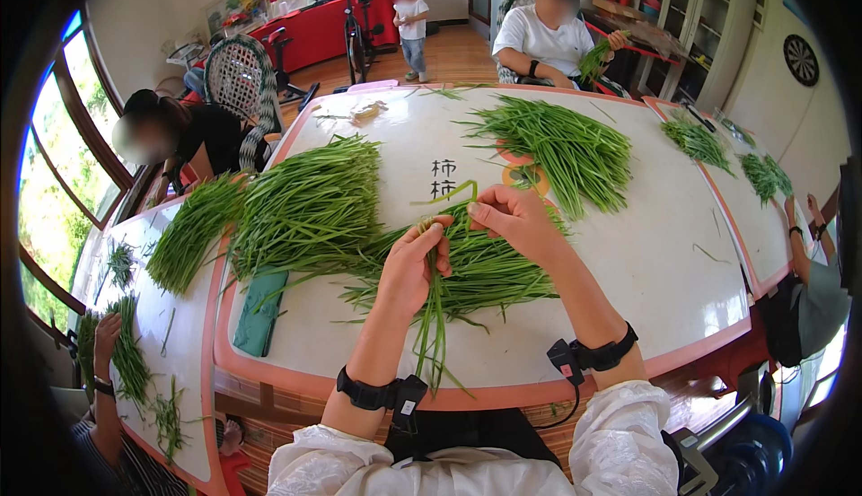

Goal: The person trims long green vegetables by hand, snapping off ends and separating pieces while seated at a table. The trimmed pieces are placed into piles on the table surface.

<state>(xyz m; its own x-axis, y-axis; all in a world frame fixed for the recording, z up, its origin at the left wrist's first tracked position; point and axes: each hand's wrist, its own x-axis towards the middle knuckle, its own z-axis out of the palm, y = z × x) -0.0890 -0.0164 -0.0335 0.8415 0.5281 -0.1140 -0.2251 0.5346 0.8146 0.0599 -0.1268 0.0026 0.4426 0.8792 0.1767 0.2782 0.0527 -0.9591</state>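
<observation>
My left hand (416,257) is closed around the pale ends of a small bunch of Chinese chives (433,334), whose green blades hang down toward the table's near edge. Just right of it, my right hand (517,221) pinches a bent green blade (473,192) between thumb and fingers. Beneath both hands lies a loose pile of chives (498,270), partly hidden by them. A large heap of chives (316,206) rests to the left, and another heap (559,149) lies farther back on the right.
A white table (640,274) with an orange border stands before me; side tables (182,388) adjoin it. A green packet (261,314) lies at left. Several people (539,45) sit around, one holding chives. A child (411,25) stands beyond, near an exercise bike (357,38).
</observation>
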